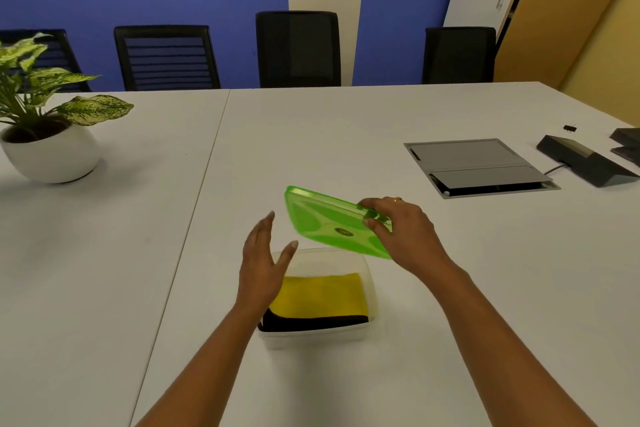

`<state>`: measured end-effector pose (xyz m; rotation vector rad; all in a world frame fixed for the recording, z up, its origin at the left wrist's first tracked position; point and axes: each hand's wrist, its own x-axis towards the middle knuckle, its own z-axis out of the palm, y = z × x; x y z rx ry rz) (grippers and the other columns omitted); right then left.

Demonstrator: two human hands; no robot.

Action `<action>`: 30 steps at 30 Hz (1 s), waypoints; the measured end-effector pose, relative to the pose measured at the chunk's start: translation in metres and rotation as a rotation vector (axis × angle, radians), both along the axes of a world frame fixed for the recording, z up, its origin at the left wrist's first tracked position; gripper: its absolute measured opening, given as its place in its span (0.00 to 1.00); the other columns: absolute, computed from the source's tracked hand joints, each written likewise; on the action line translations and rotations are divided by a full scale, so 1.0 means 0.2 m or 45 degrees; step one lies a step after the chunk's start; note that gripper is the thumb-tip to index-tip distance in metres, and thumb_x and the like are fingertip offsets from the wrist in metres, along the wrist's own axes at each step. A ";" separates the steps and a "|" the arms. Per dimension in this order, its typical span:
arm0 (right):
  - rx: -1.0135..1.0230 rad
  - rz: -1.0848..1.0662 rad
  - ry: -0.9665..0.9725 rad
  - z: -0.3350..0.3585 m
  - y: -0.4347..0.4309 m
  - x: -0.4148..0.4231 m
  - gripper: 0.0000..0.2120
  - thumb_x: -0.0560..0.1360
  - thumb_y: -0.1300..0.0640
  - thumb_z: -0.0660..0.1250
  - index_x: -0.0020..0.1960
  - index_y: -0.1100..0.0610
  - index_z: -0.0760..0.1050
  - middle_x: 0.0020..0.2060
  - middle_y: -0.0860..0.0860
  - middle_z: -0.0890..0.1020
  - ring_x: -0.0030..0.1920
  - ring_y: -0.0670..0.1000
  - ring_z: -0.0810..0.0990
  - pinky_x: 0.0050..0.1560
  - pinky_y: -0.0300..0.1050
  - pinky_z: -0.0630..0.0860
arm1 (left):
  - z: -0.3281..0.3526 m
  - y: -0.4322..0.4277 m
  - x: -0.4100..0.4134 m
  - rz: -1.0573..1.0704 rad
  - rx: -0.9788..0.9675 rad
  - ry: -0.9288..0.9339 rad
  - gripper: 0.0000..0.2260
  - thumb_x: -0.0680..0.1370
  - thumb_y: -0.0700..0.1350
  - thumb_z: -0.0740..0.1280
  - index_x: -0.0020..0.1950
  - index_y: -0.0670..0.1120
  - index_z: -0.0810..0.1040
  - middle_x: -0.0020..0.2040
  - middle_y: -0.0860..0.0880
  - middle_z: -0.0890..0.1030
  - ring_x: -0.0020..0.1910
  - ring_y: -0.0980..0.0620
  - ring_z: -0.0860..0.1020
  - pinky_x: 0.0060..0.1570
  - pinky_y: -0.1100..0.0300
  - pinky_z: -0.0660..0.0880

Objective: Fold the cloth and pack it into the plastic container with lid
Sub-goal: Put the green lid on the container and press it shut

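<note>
A clear plastic container (371, 291) sits on the white table in front of me. Inside it lies the folded cloth (323, 296), yellow on top with a black layer along its near edge. My right hand (405, 232) grips the right edge of the translucent green lid (322, 218), which hangs tilted in the air above the container's far side. My left hand (263, 263) hovers over the container's left rim with fingers straight and spread, holding nothing and not touching the lid.
A potted plant in a white bowl (52, 152) stands at the far left. A grey cable hatch (474, 166) is set into the table at the right, with a black device (585, 159) beyond it. Black chairs (298, 48) line the far edge.
</note>
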<state>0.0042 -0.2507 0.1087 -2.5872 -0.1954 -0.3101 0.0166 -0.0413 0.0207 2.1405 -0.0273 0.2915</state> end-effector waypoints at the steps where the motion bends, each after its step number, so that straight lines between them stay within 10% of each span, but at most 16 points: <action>1: 0.015 0.039 0.028 0.03 0.01 0.00 0.14 0.77 0.55 0.63 0.62 0.48 0.75 0.52 0.51 0.81 0.55 0.52 0.76 0.49 0.42 0.68 | 0.04 0.01 0.01 -0.019 0.000 -0.019 0.28 0.77 0.48 0.64 0.75 0.47 0.57 0.74 0.48 0.62 0.73 0.50 0.60 0.67 0.61 0.57; 11: 0.742 0.122 0.252 0.10 -0.02 0.06 0.08 0.71 0.57 0.71 0.48 0.48 0.78 0.39 0.47 0.81 0.40 0.42 0.78 0.48 0.37 0.74 | 0.19 0.14 0.00 -0.030 -0.980 0.196 0.08 0.79 0.39 0.60 0.50 0.47 0.78 0.38 0.50 0.76 0.37 0.55 0.72 0.40 0.61 0.71; 20: 1.321 -0.225 0.443 -0.37 -0.04 0.02 0.17 0.73 0.66 0.67 0.61 0.61 0.71 0.48 0.56 0.77 0.43 0.51 0.79 0.43 0.38 0.79 | 0.07 0.16 0.01 0.206 -1.154 0.600 0.15 0.80 0.35 0.56 0.67 0.36 0.70 0.41 0.47 0.76 0.39 0.54 0.72 0.38 0.59 0.70; 24: 1.289 -0.351 0.481 -0.50 -0.03 -0.04 0.18 0.72 0.66 0.68 0.61 0.64 0.74 0.46 0.55 0.78 0.42 0.50 0.78 0.35 0.31 0.78 | -0.01 0.17 -0.03 0.180 -0.988 0.681 0.16 0.79 0.33 0.56 0.67 0.35 0.69 0.52 0.42 0.76 0.41 0.51 0.74 0.38 0.61 0.70; 30: 0.927 -0.544 0.436 -0.59 -0.02 -0.11 0.18 0.69 0.58 0.73 0.57 0.61 0.78 0.43 0.54 0.79 0.48 0.54 0.78 0.52 0.46 0.74 | -0.10 0.17 -0.05 0.195 -0.791 0.691 0.16 0.78 0.34 0.59 0.66 0.34 0.70 0.60 0.36 0.77 0.52 0.45 0.74 0.54 0.53 0.72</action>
